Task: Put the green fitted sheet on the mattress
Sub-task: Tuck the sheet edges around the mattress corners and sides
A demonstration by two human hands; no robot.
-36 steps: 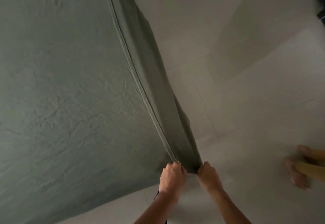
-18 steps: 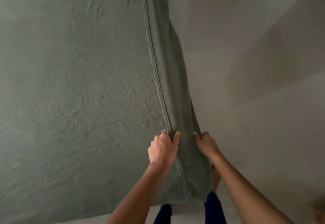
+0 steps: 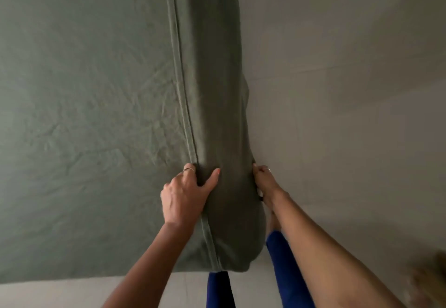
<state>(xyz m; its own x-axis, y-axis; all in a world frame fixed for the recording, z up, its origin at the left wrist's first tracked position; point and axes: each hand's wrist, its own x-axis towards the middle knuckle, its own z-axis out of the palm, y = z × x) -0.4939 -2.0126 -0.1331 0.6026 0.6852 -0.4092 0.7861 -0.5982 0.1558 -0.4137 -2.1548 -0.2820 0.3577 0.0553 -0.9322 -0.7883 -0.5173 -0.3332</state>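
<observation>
The green fitted sheet (image 3: 84, 114) covers the top and the near side of the mattress, which stays hidden under it. A piped seam (image 3: 183, 104) runs along the top edge. My left hand (image 3: 185, 194) grips the sheet at that seam, fingers on the top and thumb pressed onto the side panel. My right hand (image 3: 264, 182) holds the sheet's lower edge at the bottom of the side panel, fingers curled under it and partly hidden. The sheet wraps round the near corner (image 3: 231, 257).
Pale tiled floor (image 3: 350, 114) lies to the right of the mattress. My legs in blue trousers (image 3: 284, 266) stand right against the near corner. A blurred brownish thing (image 3: 432, 274) shows at the right bottom edge.
My view has swung so the mattress side runs straight away from me. Both hands have moved from the corner farther along the side, spreading apart across the side panel.
</observation>
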